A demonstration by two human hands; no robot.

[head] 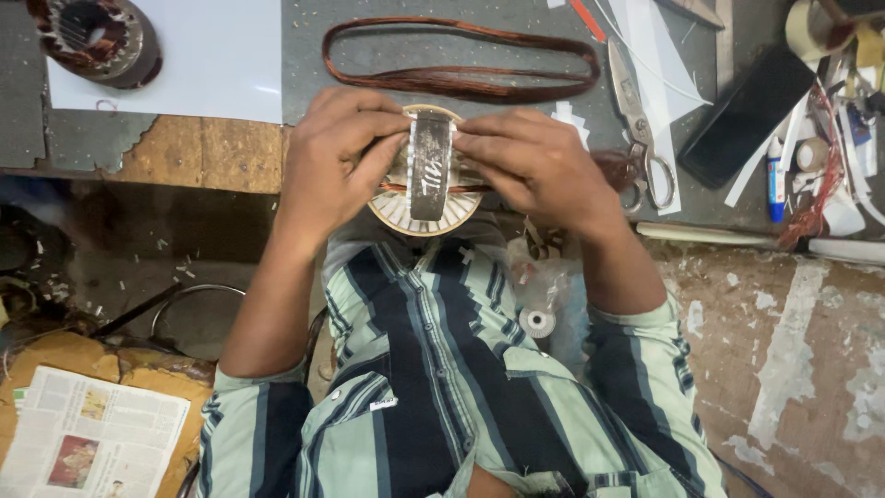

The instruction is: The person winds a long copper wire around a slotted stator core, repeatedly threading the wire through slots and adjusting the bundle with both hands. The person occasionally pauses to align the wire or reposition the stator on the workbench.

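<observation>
A round motor stator (427, 181) with white slot insulation paper and a dark metal band sits upright between both hands, at the workbench's near edge. My left hand (339, 157) grips its left side, fingers curled over the top. My right hand (536, 164) holds its right side, fingertips pressed on the rim. A thin strand of copper wire crosses the stator's middle. A long loop of copper coil (461, 81) lies on the bench just beyond the hands.
Scissors (638, 129) lie right of the hands. A second stator (97, 39) rests on white paper at far left. A black flat case (747, 115), a glue tube (776, 180), tape rolls and wires clutter the right. A newspaper (88, 441) lies lower left.
</observation>
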